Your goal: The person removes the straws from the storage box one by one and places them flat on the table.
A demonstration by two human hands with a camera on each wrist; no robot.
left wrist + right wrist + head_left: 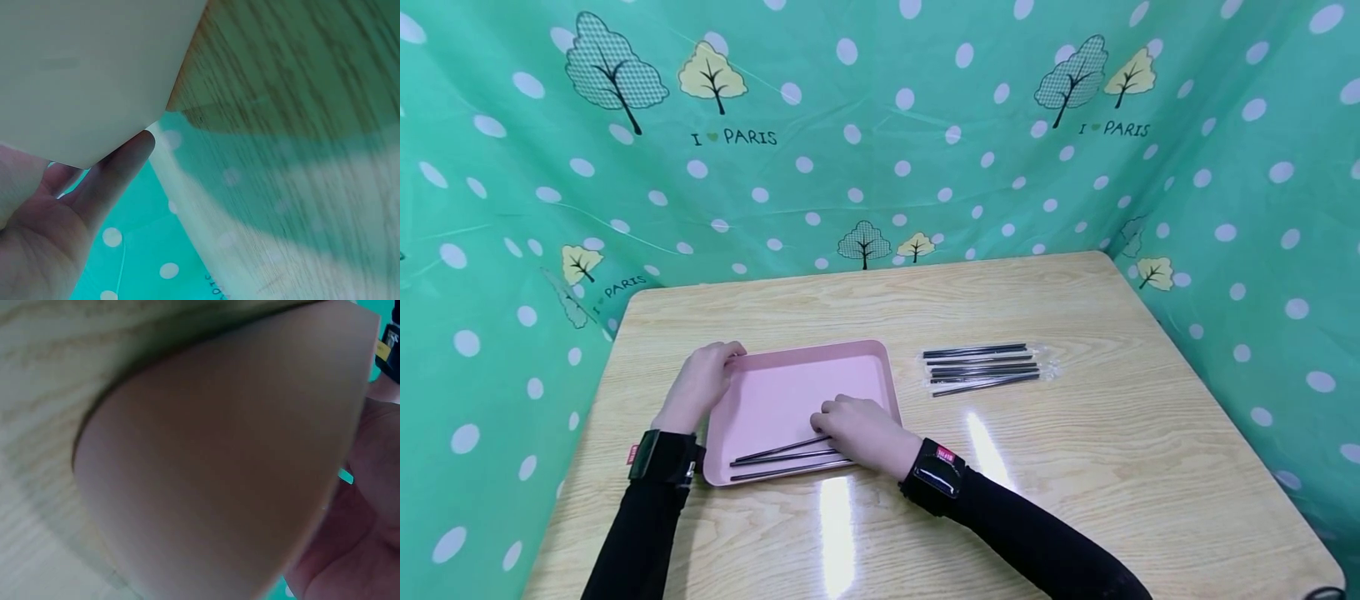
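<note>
A pink rectangular tray (790, 375) lies on the table, with three thin dark chopsticks (775, 455) along its near side. My left hand (700, 379) grips the tray's rim at the far left corner; in the left wrist view, fingers of this hand (81, 200) lie along the tray's edge. Over the tray's near right part, my right hand (865, 433) has its fingers curled down around the uppermost chopstick, covering its right end. The tray's outer wall (212, 444) fills much of the right wrist view, hiding the fingertips behind it.
Right of the tray lie several dark chopsticks (981, 367) on and in a clear plastic sleeve (1051, 362). The wooden table (1112, 433) is backed by a green polka-dot cloth (820, 167) that hangs at the back and both sides.
</note>
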